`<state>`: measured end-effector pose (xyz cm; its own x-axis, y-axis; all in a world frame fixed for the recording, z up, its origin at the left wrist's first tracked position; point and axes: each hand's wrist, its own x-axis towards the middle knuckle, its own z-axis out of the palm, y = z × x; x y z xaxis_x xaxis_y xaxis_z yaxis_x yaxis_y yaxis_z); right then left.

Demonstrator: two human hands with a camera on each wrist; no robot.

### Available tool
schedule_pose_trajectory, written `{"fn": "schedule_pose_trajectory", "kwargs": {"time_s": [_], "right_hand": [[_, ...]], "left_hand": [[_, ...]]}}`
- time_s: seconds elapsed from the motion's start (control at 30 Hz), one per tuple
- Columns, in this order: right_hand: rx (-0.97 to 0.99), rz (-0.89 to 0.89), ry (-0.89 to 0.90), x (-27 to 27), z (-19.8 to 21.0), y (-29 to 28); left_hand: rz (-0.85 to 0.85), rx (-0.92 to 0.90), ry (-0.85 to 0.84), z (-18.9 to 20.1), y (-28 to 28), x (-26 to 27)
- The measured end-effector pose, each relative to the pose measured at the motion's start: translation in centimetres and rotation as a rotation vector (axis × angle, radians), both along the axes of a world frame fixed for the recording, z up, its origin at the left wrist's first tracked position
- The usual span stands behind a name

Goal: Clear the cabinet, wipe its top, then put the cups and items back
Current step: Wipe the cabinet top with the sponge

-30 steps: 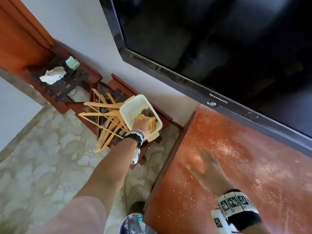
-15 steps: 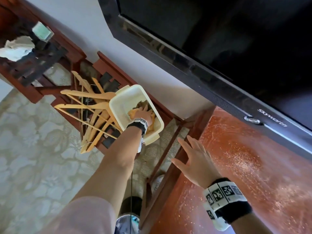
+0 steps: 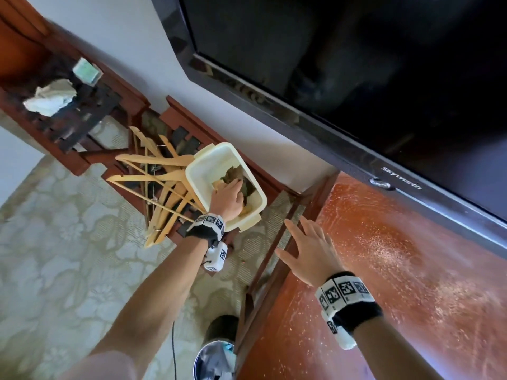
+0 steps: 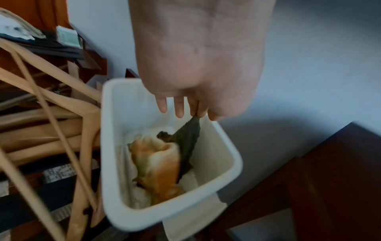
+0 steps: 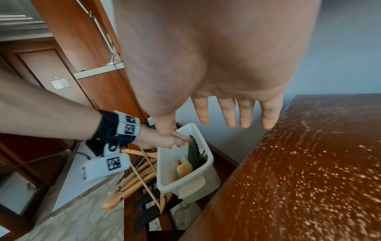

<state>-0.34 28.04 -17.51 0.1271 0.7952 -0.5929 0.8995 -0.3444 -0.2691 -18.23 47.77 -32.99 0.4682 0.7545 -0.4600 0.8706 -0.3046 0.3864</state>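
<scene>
While the left hand (image 4: pixel 195 68), which was resting on the orange cloth (image 4: pixel 156 164) a second ago, now pinches a corner of the dark green cloth (image 4: pixel 188 143) in the one white bin (image 3: pixel 204 171), wiping looks next. Two cloths show there, beside several wooden hangers (image 3: pixel 162 185). The right hand (image 3: pixel 310 250), fingers spread, has slid to the dusty cabinet top's (image 3: pixel 397 270) left edge; no cups visible.
</scene>
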Motion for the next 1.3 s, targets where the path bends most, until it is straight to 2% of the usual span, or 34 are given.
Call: {"fn": "schedule_pose_trajectory", "kwargs": {"time_s": [0.13, 0.3, 0.4, 0.53, 0.6, 0.7, 0.77, 0.83, 0.93, 1.03, 1.13, 1.17, 1.23, 1.3], "right_hand": [[0.034, -0.015, 0.013, -0.4, 1.5, -1.7], [0.116, -0.077, 0.094, -1.1, 4.7, -4.1], [0.174, -0.190, 0.229, -1.3, 6.7, -6.1], [0.253, -0.436, 0.432, -1.3, 10.1, -9.8], [0.295, -0.549, 0.548, -1.0, 11.4, -12.3], [0.388, -0.751, 0.803, -0.3, 13.4, -17.3], [0.464, -0.945, 1.041, 0.2, 14.9, -21.1], [0.503, -1.115, 1.315, 1.3, 15.6, -24.8], [0.535, -1.167, 1.618, 3.2, 16.4, -29.7], [0.532, -1.236, 1.656, 4.4, 17.4, -34.4], [0.565, -1.289, 1.512, 5.2, 18.1, -38.8], [0.582, -1.305, 1.436, 5.5, 18.0, -40.1], [0.636, -1.249, 1.212, 6.1, 18.4, -42.5], [0.689, -1.084, 0.974, 6.8, 18.8, -44.8]], "left_hand": [[0.063, 0.029, -0.140, 4.9, -3.4, -2.8], [0.116, 0.149, -0.343, 14.3, -6.7, -4.1], [0.121, 0.147, -0.477, 20.8, -10.0, -3.5], [0.100, 0.094, -0.668, 30.1, -16.6, -1.4], [0.097, 0.017, -0.791, 34.9, -20.6, -0.2], [0.179, -0.208, -1.016, 40.8, -26.7, 1.3], [0.237, -0.377, -1.144, 42.9, -30.3, 2.4], [0.275, -0.486, -1.194, 43.7, -33.4, 3.4], [0.237, -0.471, -1.100, 42.4, -37.6, 4.9], [0.104, -0.364, -0.796, 39.6, -41.7, 6.4], [-0.139, -0.147, -0.335, 36.8, -45.2, 7.6], [-0.201, -0.061, -0.239, 36.5, -46.5, 7.9], [-0.228, 0.043, -0.209, 36.4, -49.1, 8.5], [-0.218, 0.076, -0.290, 37.1, -51.6, 9.2]]}}
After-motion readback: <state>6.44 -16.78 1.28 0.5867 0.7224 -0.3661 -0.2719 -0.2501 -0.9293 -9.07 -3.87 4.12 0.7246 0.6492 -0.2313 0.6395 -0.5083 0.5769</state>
